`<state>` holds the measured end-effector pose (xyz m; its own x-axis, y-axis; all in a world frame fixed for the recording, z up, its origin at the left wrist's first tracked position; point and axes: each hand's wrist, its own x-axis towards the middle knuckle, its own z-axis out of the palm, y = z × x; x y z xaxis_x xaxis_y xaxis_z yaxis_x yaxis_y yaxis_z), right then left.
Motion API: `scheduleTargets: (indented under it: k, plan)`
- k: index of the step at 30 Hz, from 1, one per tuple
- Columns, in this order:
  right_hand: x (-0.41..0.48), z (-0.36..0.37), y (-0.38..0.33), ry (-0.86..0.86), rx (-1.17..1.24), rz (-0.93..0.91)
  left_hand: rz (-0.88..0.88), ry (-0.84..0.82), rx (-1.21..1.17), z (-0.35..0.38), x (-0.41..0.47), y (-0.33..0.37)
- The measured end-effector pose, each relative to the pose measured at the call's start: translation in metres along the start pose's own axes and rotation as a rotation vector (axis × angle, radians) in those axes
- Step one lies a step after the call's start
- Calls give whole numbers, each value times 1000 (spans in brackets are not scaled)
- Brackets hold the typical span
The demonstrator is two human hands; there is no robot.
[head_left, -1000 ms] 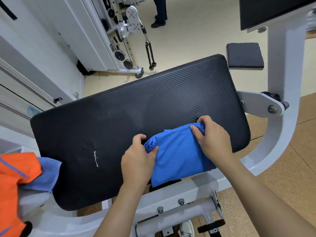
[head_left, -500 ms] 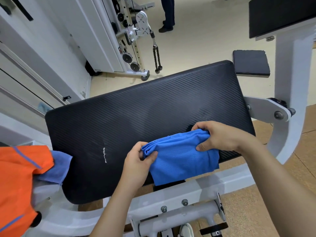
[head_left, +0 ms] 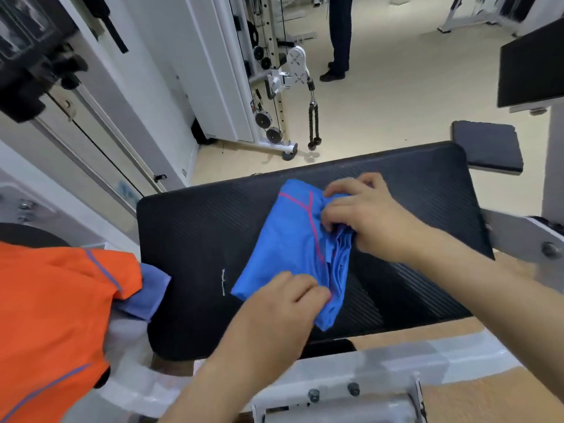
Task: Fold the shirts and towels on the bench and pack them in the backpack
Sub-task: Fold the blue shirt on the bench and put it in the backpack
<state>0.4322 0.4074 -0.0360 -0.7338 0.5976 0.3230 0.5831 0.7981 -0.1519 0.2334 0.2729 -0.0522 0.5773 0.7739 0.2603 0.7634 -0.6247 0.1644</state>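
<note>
Blue shirt (head_left: 287,248) now lies folded over in the middle of the bench (head_left: 189,239); a moment ago it hung at the near edge, and now a pink seam shows on top. Left hand (head_left: 283,303) pinches its near corner and right hand (head_left: 363,215) grips the bunched far edge, so this fold looks almost done. An orange shirt (head_left: 55,306) and a purple towel (head_left: 149,297) wait at the left, and no backpack shows.

One folded blue shirt (head_left: 287,254), one orange garment (head_left: 52,315), one lavender cloth (head_left: 146,296), possibly a towel, two hands, left (head_left: 274,309) and right (head_left: 366,218), one black bench pad (head_left: 189,239).
</note>
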Motion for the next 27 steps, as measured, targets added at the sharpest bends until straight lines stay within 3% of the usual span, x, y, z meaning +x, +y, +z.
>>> scheduleTargets:
  k: [3, 9, 12, 14, 18, 22, 27]
  plan:
    - [-30, 43, 6, -130, -160, -122, -62, -172, 32, 66, -7, 3]
    - [-39, 26, -19, -70, -211, 5, -185, -191, -102, 108, 14, 6]
    - [-51, 28, -45, 25, 94, 76, -195, -191, -53, 109, 19, 10]
    - [-60, 50, -53, -33, 386, 177, -159, -206, 25, 112, 16, 12]
    - [-71, 85, -44, -24, 554, 402, -134, -106, -13, 106, 2, 11]
    - [-73, 79, -42, -116, 469, 347, -145, 9, 54, 86, -26, 1]
    - [-84, 75, -54, -187, 193, 180, -151, -125, 176, 87, -61, -33]
